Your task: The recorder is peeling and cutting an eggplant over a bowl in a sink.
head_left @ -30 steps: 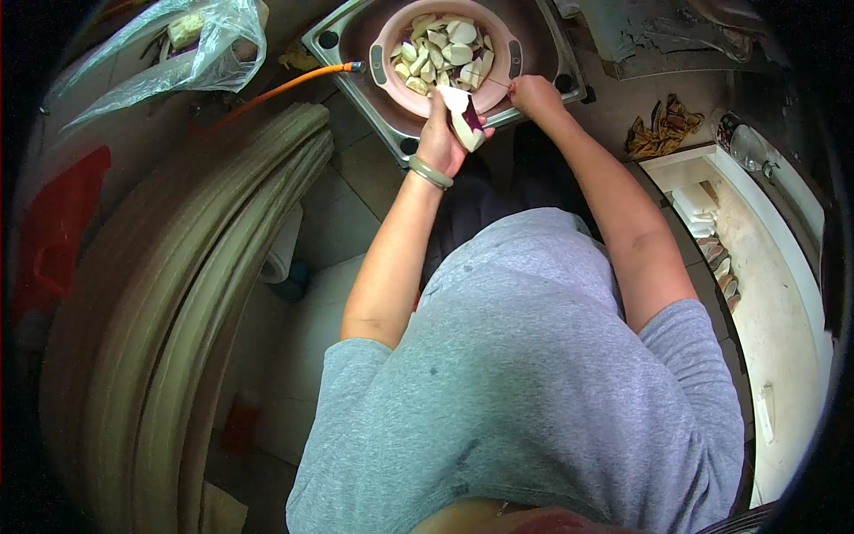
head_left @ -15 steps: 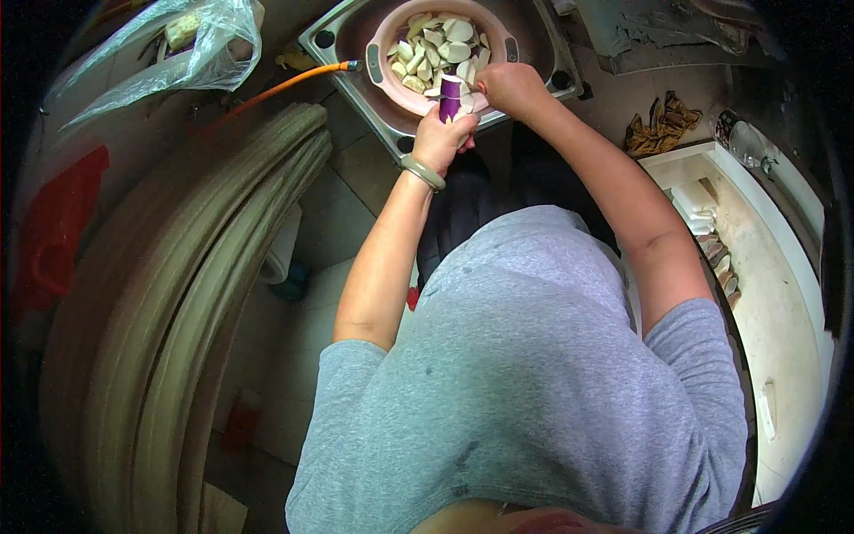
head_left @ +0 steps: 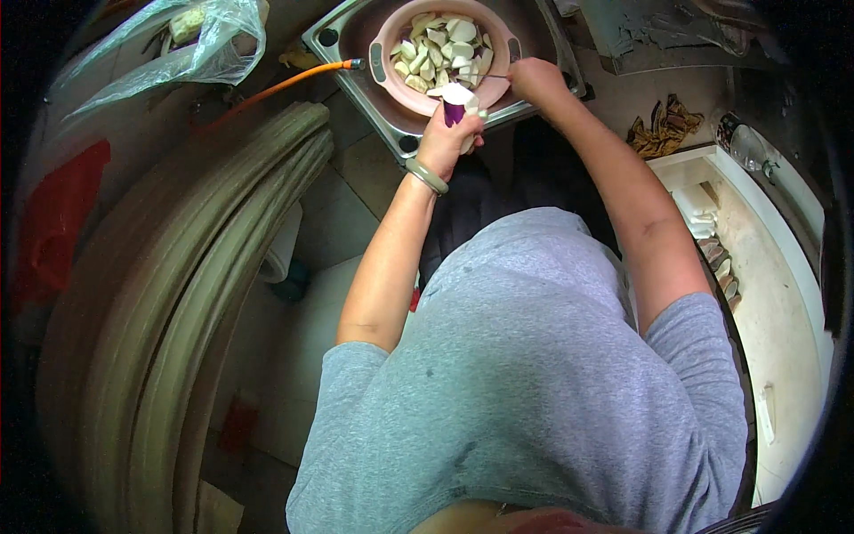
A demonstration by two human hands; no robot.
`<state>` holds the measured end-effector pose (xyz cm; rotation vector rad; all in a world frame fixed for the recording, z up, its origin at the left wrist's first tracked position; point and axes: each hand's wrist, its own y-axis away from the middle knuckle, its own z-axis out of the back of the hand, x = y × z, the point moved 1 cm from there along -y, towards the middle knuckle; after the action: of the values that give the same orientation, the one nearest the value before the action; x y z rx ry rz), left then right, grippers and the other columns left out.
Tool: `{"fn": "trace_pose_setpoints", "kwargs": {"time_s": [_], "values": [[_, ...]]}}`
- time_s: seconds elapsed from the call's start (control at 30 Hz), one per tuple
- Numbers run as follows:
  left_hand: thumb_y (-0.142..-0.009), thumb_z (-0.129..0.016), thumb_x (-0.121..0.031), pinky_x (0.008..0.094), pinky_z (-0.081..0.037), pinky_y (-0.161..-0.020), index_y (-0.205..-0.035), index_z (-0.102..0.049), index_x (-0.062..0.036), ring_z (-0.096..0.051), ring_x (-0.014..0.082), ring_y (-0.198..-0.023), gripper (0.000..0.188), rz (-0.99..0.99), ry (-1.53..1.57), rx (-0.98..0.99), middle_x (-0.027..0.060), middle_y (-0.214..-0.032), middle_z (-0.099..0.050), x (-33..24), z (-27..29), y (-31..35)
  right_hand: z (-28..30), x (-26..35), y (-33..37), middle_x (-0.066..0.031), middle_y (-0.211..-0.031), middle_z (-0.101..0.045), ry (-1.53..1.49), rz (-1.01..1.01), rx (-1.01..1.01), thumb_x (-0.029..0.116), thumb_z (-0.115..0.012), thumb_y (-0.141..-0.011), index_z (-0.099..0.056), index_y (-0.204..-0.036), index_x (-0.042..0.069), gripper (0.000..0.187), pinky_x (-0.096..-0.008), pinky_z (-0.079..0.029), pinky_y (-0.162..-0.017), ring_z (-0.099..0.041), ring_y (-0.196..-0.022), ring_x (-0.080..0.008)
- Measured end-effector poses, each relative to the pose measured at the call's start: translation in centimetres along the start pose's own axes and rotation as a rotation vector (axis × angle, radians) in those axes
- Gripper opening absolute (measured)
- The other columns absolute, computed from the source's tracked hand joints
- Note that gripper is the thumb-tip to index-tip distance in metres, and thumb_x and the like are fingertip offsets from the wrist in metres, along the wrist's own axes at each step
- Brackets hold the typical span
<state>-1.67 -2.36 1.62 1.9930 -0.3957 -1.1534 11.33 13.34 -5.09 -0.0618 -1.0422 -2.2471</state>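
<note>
My left hand (head_left: 447,142) grips a shortened purple eggplant (head_left: 455,113) over the near rim of a pink basin (head_left: 398,95); its pale cut face is turned up. Some whitish pieces show beside my fingers. My right hand (head_left: 538,82) is closed around a knife, whose handle is hidden in the fist. The thin knife blade (head_left: 496,76) points left over the basin's right side, apart from the eggplant. Inside the basin lie many cut eggplant pieces (head_left: 434,55), white with bits of purple skin.
Beneath the basin is a metal stove top (head_left: 391,133) with black corner feet. An orange hose (head_left: 298,78) runs to its left edge. A clear plastic bag (head_left: 209,49) hangs at upper left, above long curved pale boards (head_left: 178,294). At right stands an open white drawer (head_left: 774,294).
The knife has come away from the eggplant, and my right hand has shifted slightly right. The held eggplant looks shorter, its white cut face now showing upward.
</note>
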Motion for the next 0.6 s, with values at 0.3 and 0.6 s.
{"fn": "trace_pose_setpoints", "kwargs": {"time_s": [0.3, 0.6], "values": [[-0.095, -0.021, -0.052, 0.0259, -0.033, -0.042, -0.093, -0.054, -0.0092, -0.049, 0.0168, -0.053, 0.054, 0.046, 0.498, -0.213, 0.0048, -0.065, -0.054, 1.7, 1.0, -1.8, -0.8, 5.2, 4.3, -0.0145, -0.078, -0.065, -0.295, 0.171, -0.297, 0.020, -0.059, -0.077, -0.067, -0.080, 0.009, 0.014, -0.0457, -0.051, -0.065, -0.064, -0.075, -0.0338], [-0.093, -0.021, -0.036, 0.0255, -0.029, -0.037, -0.089, -0.053, -0.0071, -0.045, 0.0166, -0.047, 0.043, 0.067, 0.534, -0.223, 0.0052, -0.059, -0.051, 2.0, 0.1, -1.9, -0.2, 7.2, 4.1, -0.0137, -0.075, -0.065, -0.233, 0.182, -0.263, 0.021, -0.060, -0.076, -0.068, -0.078, 0.010, 0.014, -0.0434, -0.051, -0.062, -0.065, -0.071, -0.0318]]}}
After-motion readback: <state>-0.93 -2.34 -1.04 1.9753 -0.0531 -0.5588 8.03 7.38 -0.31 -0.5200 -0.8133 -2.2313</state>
